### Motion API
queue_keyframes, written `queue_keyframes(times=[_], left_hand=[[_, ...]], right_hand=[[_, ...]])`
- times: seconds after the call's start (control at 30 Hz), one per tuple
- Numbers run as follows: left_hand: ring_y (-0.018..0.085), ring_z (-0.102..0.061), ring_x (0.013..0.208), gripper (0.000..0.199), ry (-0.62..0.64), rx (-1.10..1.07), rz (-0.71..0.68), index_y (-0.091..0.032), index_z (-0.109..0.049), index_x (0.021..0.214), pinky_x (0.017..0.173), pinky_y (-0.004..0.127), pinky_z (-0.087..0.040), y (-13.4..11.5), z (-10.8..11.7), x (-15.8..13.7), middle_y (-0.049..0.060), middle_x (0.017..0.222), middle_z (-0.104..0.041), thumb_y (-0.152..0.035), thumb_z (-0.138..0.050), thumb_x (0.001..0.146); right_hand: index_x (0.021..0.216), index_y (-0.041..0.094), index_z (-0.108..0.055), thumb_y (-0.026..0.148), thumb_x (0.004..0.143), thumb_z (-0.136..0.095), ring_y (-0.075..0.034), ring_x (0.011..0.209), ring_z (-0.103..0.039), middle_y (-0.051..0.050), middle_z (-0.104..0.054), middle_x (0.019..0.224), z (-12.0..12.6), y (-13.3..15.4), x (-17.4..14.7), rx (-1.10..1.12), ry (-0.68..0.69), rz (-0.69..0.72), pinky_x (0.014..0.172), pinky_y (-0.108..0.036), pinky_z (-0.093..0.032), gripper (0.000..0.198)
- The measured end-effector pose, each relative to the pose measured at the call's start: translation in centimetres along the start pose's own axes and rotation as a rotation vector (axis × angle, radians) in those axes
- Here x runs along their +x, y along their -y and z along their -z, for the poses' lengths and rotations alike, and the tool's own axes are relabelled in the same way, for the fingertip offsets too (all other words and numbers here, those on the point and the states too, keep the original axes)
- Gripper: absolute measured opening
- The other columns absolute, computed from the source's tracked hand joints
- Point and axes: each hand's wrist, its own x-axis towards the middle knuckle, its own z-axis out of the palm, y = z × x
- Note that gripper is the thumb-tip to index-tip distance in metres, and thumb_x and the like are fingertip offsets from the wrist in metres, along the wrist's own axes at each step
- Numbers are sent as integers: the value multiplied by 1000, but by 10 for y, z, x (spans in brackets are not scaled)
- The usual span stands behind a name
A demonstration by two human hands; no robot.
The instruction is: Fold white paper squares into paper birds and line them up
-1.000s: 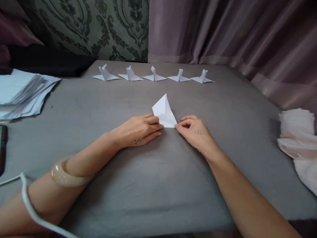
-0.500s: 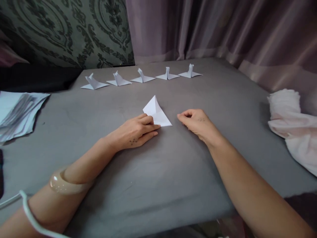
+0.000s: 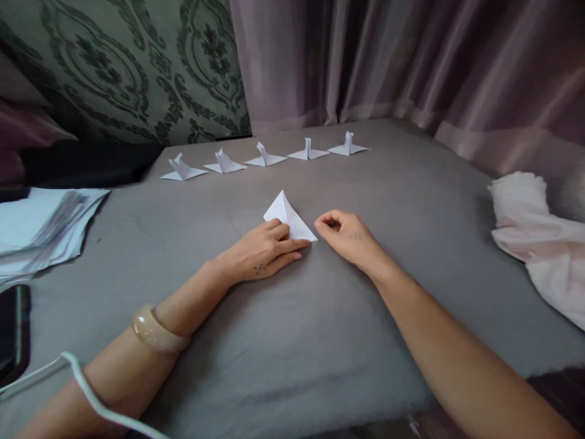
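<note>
A white sheet of paper folded into a pointed, triangle-like shape (image 3: 298, 227) lies on the grey cloth in front of me. My left hand (image 3: 261, 251) holds it down from the left, with some fingers bent over the paper and one stretched along its near edge. Part of the paper is hidden beneath that hand. Just past the right corner of the paper is my right hand (image 3: 354, 239), thumb and forefinger pinched together with nothing visible between them. Farther back, several folded paper figures (image 3: 266, 160) stand in a row.
At the left lie a stack of paper sheets (image 3: 41, 228), a dark phone (image 3: 14, 332) and a black cloth (image 3: 95, 163). A white cable (image 3: 85, 387) crosses over my left forearm. Crumpled pale fabric (image 3: 539, 231) lies at the right. Curtains (image 3: 292, 67) hang behind the table.
My left hand has slid right along the paper's near edge, its stretched finger now close to the right corner. My right hand has come left, nearer the paper. The view has shifted slightly.
</note>
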Motion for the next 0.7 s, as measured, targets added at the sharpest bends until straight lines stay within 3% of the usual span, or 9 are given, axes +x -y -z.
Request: queue_keyframes(times=[0.07, 0.17, 0.27, 0.33, 0.4, 0.53, 0.7], left_hand=[[17, -57, 78, 30, -125, -62, 61, -15, -66, 115, 75, 30, -47, 0, 1, -6, 7, 80, -63, -30, -47, 97], [13, -57, 68, 17, -480, -107, 270, -16, -67, 96, 68, 26, -47, 6, 3, -15, 4, 74, -63, -23, -51, 95], [14, -58, 74, 18, -701, -25, 415, -16, -64, 103, 72, 27, -48, 15, 7, -21, 5, 83, -64, -16, -51, 91], [19, -59, 92, 29, -675, 75, 362, -15, -61, 114, 85, 34, -47, 19, 9, -23, 10, 101, -65, -12, -51, 87], [24, -55, 108, 39, -561, 174, 259, -16, -59, 120, 95, 40, -42, 20, 9, -25, 13, 115, -63, -7, -50, 83], [26, -49, 119, 49, -356, 251, 141, -21, -59, 124, 97, 41, -36, 17, 5, -26, 9, 129, -62, -2, -45, 80], [27, -51, 123, 39, -306, 199, 135, -20, -61, 122, 98, 42, -30, 23, 3, -29, 9, 129, -64, -10, -47, 87]], right_hand=[[93, 19, -68, 36, 82, -58, -14, 73, -61, -3, -71, 87, -7, -1, -1, 54, 36, 74, 71, -28, -47, 23], [99, 19, -68, 42, 82, -59, -13, 68, -58, -4, -69, 88, -15, 1, -4, 18, 24, 112, 70, -29, -48, 30], [97, 20, -69, 42, 82, -60, -12, 64, -54, -4, -66, 90, -19, 5, -8, -19, 10, 182, 68, -29, -48, 28], [98, 21, -70, 40, 82, -61, -12, 65, -54, -4, -64, 95, -19, 8, -11, -52, -4, 245, 69, -30, -49, 26], [101, 22, -70, 37, 83, -61, -13, 72, -57, -5, -61, 101, -20, 10, -15, -95, -4, 323, 74, -31, -50, 25], [106, 25, -68, 30, 83, -62, -18, 94, -61, -5, -58, 109, -22, 11, -21, -168, 43, 480, 88, -33, -49, 24], [109, 25, -66, 18, 83, -59, -19, 104, -60, -5, -59, 112, -26, 7, -21, -199, 101, 566, 95, -35, -48, 29]])
